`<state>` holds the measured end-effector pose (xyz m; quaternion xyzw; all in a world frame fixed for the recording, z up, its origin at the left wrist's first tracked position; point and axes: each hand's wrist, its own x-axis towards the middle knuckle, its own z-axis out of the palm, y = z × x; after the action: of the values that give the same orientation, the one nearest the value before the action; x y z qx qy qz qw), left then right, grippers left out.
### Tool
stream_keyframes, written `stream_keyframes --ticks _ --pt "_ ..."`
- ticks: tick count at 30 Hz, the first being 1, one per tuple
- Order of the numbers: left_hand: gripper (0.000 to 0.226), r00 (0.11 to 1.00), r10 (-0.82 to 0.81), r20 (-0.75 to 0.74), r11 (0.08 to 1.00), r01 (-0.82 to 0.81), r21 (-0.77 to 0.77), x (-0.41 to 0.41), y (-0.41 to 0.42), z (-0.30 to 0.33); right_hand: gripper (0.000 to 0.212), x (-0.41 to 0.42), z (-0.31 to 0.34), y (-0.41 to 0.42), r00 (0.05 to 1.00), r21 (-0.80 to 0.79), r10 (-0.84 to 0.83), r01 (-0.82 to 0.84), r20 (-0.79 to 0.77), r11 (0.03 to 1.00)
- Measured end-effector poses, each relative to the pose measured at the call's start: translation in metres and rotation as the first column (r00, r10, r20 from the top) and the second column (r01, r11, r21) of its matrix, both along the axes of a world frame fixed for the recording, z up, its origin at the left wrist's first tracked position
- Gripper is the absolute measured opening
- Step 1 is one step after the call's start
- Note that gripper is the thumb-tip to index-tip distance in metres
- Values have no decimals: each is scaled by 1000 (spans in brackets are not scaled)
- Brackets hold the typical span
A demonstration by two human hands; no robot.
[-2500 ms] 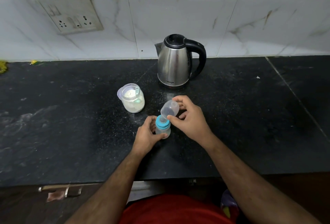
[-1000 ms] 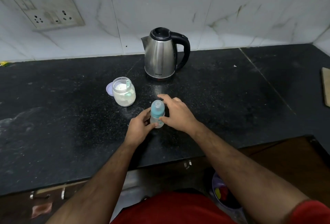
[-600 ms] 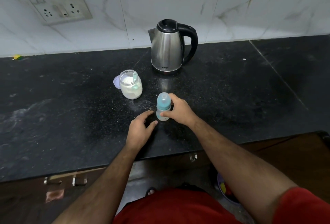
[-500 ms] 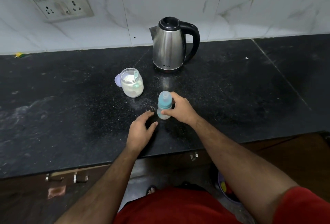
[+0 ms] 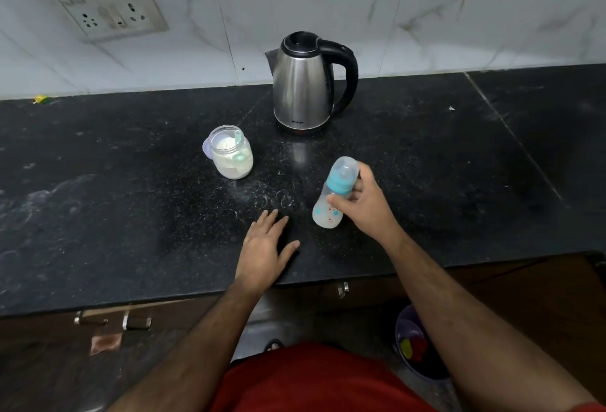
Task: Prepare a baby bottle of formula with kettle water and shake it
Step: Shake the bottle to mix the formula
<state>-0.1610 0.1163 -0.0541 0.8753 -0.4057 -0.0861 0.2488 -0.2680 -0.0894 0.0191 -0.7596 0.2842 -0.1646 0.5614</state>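
Note:
A small baby bottle (image 5: 329,203) with a teal collar and a clear cap holds cloudy white liquid. My right hand (image 5: 364,206) grips it around the middle and holds it tilted, lifted off the black counter (image 5: 459,165). My left hand (image 5: 267,247) rests flat on the counter with fingers straight, a little left of the bottle and apart from it. A steel kettle (image 5: 303,83) with a black handle stands at the back, lid closed. An uncovered glass jar of white powder (image 5: 231,155) with a teal scoop inside stands to the kettle's front left.
The jar's lid (image 5: 206,149) lies behind the jar on its left. Powder dust marks the counter between jar and bottle. A switch and socket plate (image 5: 108,1) is on the tiled wall. Drawer handles (image 5: 113,321) sit below the counter edge; a bin (image 5: 414,346) stands on the floor.
My right hand put the clear cap on the bottle, then lifted and tilted the bottle to the right. My left hand let go of the bottle and now lies flat on the counter.

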Motion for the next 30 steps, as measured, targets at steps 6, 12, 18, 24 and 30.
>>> stream_keyframes --ticks 6,12,18,24,30 --pt "78 996 53 69 994 -60 96 7 -17 -2 90 -22 7 -4 998 -1 -15 15 57 1000" --pt "92 988 22 152 968 -59 242 5 -22 -21 86 -32 23 -10 985 69 9 -21 173 997" --pt "78 989 47 137 970 -78 231 5 -23 -20 75 -33 51 -16 944 234 -148 79 296 969" --pt "77 989 60 138 973 -89 215 5 -23 -21 66 -36 56 0 923 380 -201 65 328 923" --pt "77 988 63 138 974 -91 209 5 -23 -21 63 -39 66 5 917 397 -124 -40 379 917"
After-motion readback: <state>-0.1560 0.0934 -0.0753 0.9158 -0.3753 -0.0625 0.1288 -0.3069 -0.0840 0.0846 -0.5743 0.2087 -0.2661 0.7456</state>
